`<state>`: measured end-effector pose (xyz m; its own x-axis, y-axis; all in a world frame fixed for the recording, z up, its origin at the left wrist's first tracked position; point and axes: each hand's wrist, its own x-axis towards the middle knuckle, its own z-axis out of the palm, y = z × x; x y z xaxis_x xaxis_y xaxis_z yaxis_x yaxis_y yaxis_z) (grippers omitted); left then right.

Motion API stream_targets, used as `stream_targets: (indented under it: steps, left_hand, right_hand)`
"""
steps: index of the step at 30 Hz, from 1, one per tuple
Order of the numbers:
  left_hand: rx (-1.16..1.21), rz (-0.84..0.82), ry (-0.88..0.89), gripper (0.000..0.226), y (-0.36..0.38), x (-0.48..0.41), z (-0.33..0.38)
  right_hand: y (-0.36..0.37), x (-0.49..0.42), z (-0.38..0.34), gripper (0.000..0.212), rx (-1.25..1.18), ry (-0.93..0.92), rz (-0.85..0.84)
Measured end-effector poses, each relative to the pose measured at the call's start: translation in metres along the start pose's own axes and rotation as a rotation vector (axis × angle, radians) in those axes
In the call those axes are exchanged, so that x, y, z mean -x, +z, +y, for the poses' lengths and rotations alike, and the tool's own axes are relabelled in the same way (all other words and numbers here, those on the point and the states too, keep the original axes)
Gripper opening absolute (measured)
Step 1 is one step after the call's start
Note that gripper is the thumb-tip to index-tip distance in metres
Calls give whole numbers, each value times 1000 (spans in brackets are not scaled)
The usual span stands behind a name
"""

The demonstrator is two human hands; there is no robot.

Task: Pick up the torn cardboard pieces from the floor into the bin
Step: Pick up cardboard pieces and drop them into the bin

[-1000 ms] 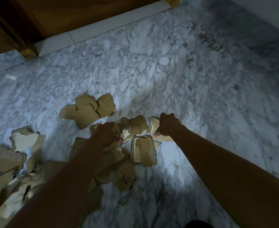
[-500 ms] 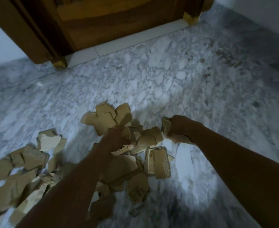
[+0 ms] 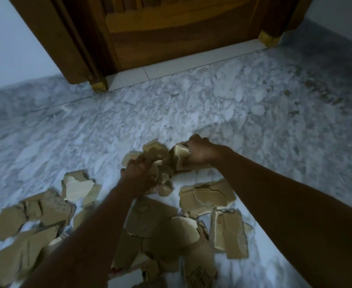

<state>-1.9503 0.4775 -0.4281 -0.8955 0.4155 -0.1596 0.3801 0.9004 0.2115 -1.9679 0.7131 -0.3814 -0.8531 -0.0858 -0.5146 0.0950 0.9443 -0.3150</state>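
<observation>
Closer together now: left hand (image 3: pixel 138 173) and right hand (image 3: pixel 200 152), each grip clamped on scraps (image 3: pixel 160 151) at twelve o'clock; mid-gather, bin lift next.

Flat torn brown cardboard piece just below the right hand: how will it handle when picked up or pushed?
The flat torn brown cardboard piece is probably fairly stiff: it lies flat, unbent. Likely light, being a thin sheet. On the smooth marble floor it may slide rather than lift, and its peeled top layer could tear further.
</observation>
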Motion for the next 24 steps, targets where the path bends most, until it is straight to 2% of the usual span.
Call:
stream_targets:
  steps: [3,6,8,10,12,15,18,20,22,24]
  left_hand:
    - [204,-34,59,86,-1,15,4]
    - [411,-117,-56,80,-8,23,-2]
    - [530,-99,-134,74,-18,22,-14]
    - [595,-51,-189,81,-30,11,-32]
    - [517,-70,-199,76,-43,-7,-44]
    - [325,-153,-202,49,-49,-26,-50]
    - [199,-191,-135,65,-38,-33,-52]
    - [251,-179,-138,66,-35,-34,-53]
    - [257,-167,-131,64,-34,-34,-50]
    - [237,-131,-150,62,-32,-31,-45]
  right_hand:
    - [13,-12,-17,67,-5,-41,-8]
    - [26,-8,-25,59,2,-70,38]
    - [25,-2,-20,54,-13,-94,35]
    - [20,5,-8,56,-40,-101,-10]
    - [16,12,3,64,-24,-59,-99]
    - [6,20,10,71,2,22,-198]
    - [-7,12,7,71,-33,44,-106]
    - [-5,6,-2,85,-87,50,-67]
    - [10,0,-8,101,-35,26,-90]
    - [30,0,-11,93,75,-15,-85]
